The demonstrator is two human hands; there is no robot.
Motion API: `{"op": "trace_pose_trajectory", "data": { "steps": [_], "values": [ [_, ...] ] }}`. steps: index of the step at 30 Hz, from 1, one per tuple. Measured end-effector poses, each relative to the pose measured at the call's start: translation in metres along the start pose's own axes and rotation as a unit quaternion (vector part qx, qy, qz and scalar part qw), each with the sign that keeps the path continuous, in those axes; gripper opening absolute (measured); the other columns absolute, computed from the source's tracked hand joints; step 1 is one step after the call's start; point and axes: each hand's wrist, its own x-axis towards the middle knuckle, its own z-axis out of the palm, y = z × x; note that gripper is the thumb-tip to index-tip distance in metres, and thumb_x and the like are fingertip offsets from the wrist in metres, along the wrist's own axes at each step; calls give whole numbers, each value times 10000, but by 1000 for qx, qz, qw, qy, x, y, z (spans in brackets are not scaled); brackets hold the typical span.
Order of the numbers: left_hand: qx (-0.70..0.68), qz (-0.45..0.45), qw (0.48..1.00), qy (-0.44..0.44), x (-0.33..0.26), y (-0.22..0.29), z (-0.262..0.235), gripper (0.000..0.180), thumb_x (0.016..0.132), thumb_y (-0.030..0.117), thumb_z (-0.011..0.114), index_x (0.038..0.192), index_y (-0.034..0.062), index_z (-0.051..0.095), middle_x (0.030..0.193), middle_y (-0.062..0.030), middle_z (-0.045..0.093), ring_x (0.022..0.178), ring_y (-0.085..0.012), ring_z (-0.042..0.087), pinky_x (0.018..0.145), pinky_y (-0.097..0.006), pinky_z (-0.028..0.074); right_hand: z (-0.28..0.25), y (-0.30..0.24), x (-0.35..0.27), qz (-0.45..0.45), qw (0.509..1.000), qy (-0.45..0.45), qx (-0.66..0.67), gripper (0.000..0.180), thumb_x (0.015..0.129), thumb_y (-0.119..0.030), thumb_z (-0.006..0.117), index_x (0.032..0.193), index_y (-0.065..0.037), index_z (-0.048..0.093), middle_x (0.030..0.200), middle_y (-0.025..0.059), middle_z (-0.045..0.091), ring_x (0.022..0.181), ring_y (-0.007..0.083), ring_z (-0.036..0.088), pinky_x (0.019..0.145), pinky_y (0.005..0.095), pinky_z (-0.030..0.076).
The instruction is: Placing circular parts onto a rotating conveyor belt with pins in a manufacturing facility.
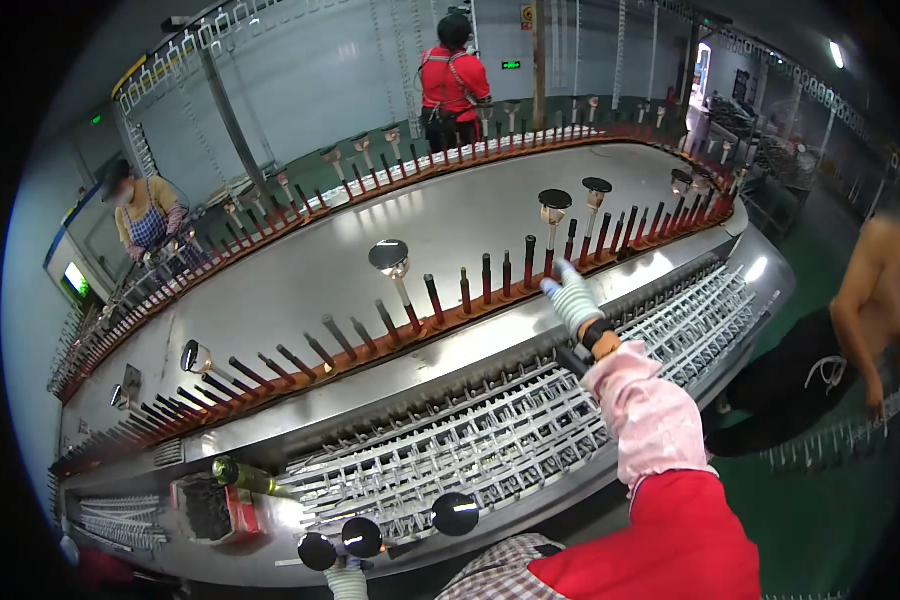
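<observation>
My right hand (573,297), in a striped knit glove, reaches over the near edge of the oval track. Its fingers are apart, close to the foot of a dark post topped by a round piece with a glossy black face (555,200). My left hand (346,582), gloved the same way, is at the lower edge, mostly cut off. It appears closed on round black-faced pieces (362,537), though its fingers are largely hidden. Another black-faced piece (455,513) shows to their right, above a metal rack (530,430); what supports it is hidden.
Dark posts line the oval metal table (440,210), several bearing black-faced pieces. A green bottle (245,476) lies by a red-sided box (210,508). People stand across the table (454,80) and at far left (150,215); another person (870,290) is close on the right.
</observation>
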Motion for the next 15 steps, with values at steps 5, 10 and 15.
{"op": "trace_pose_trajectory", "data": {
  "steps": [5, 10, 15],
  "values": [
    [-90, 28, 995, 25, -16, -6, -6, 267, 856, 258, 649, 1064, 116, 561, 850, -43, 616, 666, -183, 609, 554, -316, 505, 14, 6, 45, 56, 998, 27, 0, 550, 861, -201, 581, 1338, -23, 372, 1284, 258, 484, 1205, 380, 459, 998, 387, 368],
    [-181, 48, 982, 20, -28, -7, -7, 286, 864, 260, 633, 1096, 112, 554, 899, -48, 619, 776, -190, 618, 656, -331, 527, 21, -14, 72, 117, 977, 40, 172, 306, 878, -228, 596, 1088, -9, 556, 740, 60, 601, 485, 141, 532, 420, 293, 434],
    [-126, 46, 988, 77, -3, -40, -32, 240, 888, 142, 549, 1112, 56, 569, 1033, -59, 635, 917, -214, 591, 834, -330, 475, 1, -68, 26, -6, 969, -30, 245, 266, 870, -265, 629, 1006, -39, 594, 754, 39, 634, 539, 109, 559, 473, 248, 447]
  ]
}}
